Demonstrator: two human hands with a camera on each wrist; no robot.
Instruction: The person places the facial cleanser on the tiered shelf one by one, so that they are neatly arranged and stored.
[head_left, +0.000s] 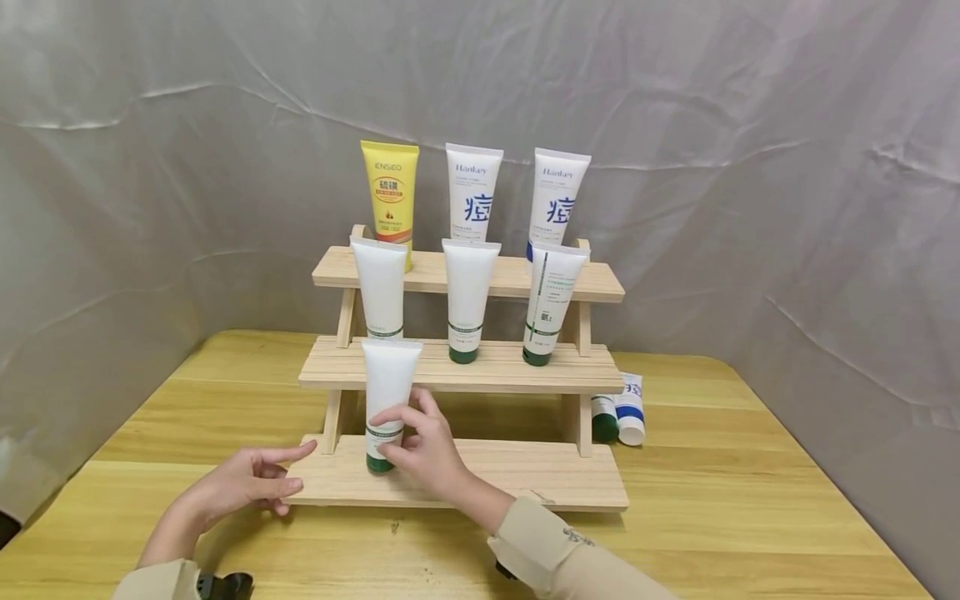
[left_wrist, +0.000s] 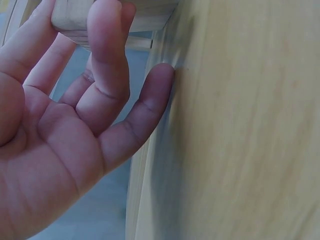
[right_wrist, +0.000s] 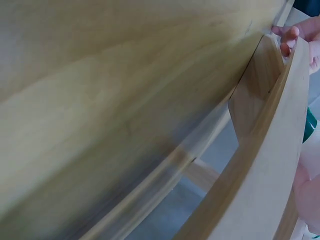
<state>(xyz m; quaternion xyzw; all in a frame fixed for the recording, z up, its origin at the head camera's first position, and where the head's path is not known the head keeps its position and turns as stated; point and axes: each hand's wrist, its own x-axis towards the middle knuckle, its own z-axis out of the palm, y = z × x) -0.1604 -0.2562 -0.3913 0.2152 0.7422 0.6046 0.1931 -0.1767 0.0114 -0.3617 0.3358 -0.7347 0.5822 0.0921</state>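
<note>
My right hand (head_left: 429,446) grips a white squeeze tube (head_left: 390,375) near its green cap, thumb and fingers on its lower part. The tube stands upright, cap down, at the left of the bottom step of a three-tier wooden display stand (head_left: 517,475). At the stand's lower left end, my left hand (head_left: 243,483) holds the step's edge between thumb and forefinger. In the left wrist view the fingers (left_wrist: 107,55) bend about the wooden corner (left_wrist: 70,15). The right wrist view shows mostly tabletop and stand, with the right hand (right_wrist: 307,195) partly cut off.
On the top tier stand a yellow tube (head_left: 392,196) and two white-and-blue tubes (head_left: 472,192). The middle tier bears three white tubes with green caps (head_left: 463,354). Behind the stand's right side, more tubes (head_left: 630,408) lie on the wooden table (head_left: 712,500). A grey curtain (head_left: 750,167) hangs behind.
</note>
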